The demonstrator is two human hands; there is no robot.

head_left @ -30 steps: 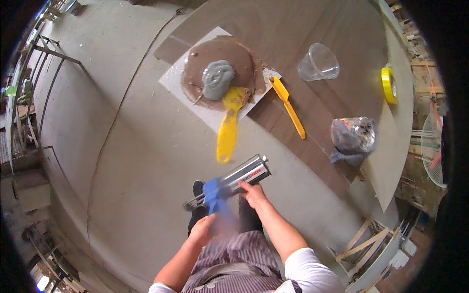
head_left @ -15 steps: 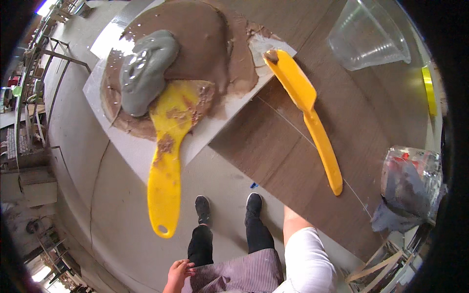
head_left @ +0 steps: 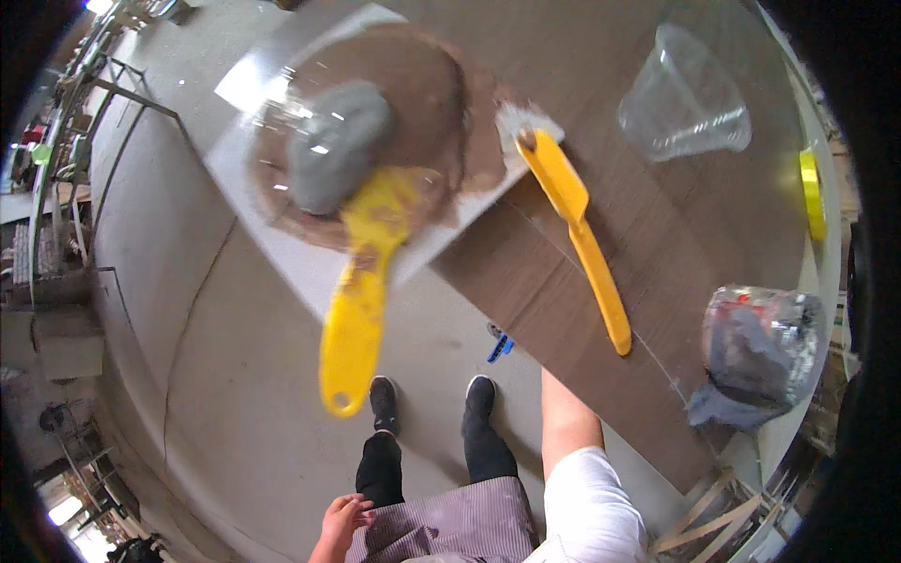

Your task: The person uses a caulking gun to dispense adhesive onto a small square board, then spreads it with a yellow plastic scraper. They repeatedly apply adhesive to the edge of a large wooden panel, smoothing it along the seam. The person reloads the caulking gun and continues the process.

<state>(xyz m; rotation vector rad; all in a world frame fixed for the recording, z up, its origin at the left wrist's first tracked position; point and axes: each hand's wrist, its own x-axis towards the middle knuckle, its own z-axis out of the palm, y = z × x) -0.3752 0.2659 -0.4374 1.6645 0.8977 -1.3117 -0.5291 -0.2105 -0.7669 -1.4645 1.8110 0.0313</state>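
Note:
My left hand (head_left: 348, 516) hangs low beside the striped apron (head_left: 441, 527), its fingers slightly bent and apart, with nothing visible in them. My right forearm (head_left: 570, 422) reaches under the brown wood-grain board (head_left: 648, 394), which hides the right hand. On a white sheet (head_left: 272, 249) lies a round spread of brown paste (head_left: 413, 80) topped by a grey blob (head_left: 343, 141). A yellow scraper (head_left: 354, 347) rests with its blade in the paste, handle overhanging the sheet. A second, narrower yellow scraper (head_left: 589, 258) lies on the board, brown paste at its tip.
A clear plastic cup (head_left: 680, 103) lies at the back right. Nearer stands a clear tub (head_left: 755, 347) smeared with grey, past a yellow tape roll (head_left: 813, 195). A blue object (head_left: 499, 345) shows by the board's front edge. Metal frames (head_left: 136, 108) stand far left.
The sheet, paste and large scraper now appear farther right, while cup and tub appear farther left. More of the blue object and of my right forearm shows. My left hand has hardly moved.

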